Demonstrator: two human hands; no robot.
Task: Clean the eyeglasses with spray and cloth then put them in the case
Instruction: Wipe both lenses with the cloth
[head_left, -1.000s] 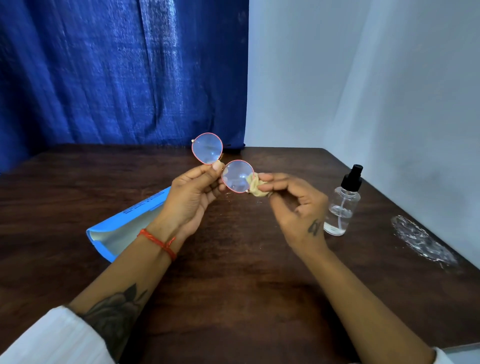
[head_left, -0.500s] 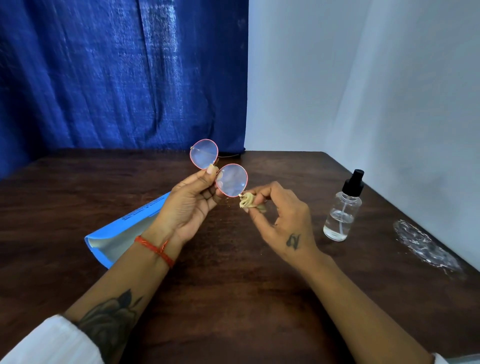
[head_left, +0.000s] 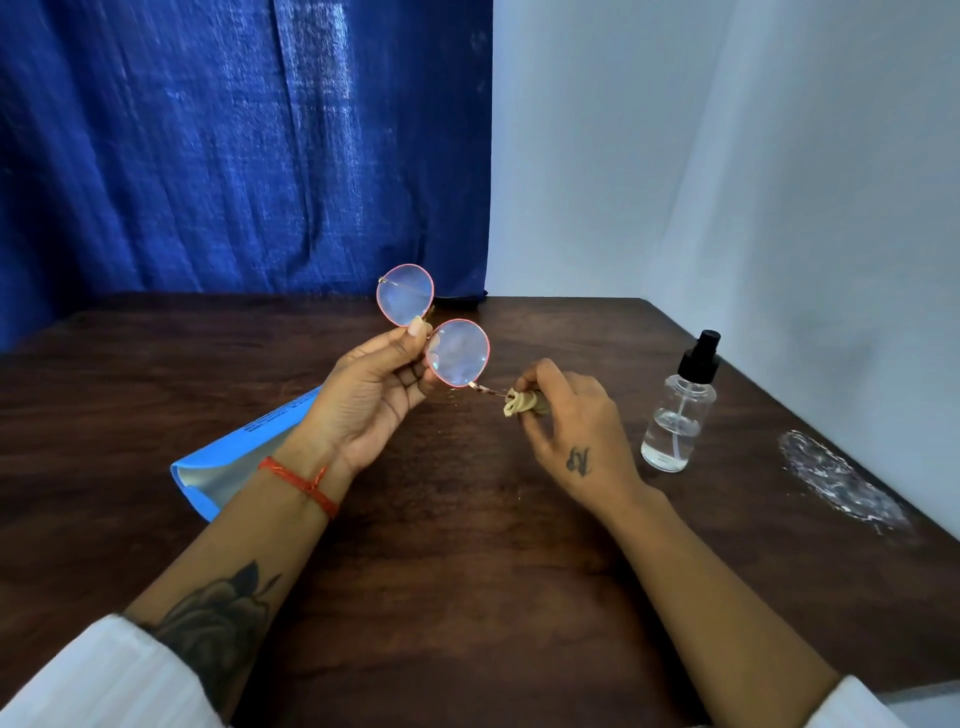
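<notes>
Round eyeglasses (head_left: 457, 353) with a thin pink rim are held up above the dark wooden table (head_left: 467, 597). My left hand (head_left: 369, 400) pinches them at the bridge between the two lenses. My right hand (head_left: 566, 431) pinches a small bunched cream cloth (head_left: 519, 404) around the thin metal temple arm that sticks out from the nearer lens. A light blue glasses case (head_left: 228, 457) lies on the table behind my left wrist, its open grey mouth facing me. The clear spray bottle (head_left: 678, 415) with a black pump stands upright to the right of my right hand.
A crumpled clear plastic wrapper (head_left: 841, 483) lies near the table's right edge by the white wall. A blue curtain (head_left: 234, 145) hangs behind the table's far edge.
My right hand slid the cloth off the nearer lens and down along the temple arm, towards me. The glasses tilted a little in my left hand.
</notes>
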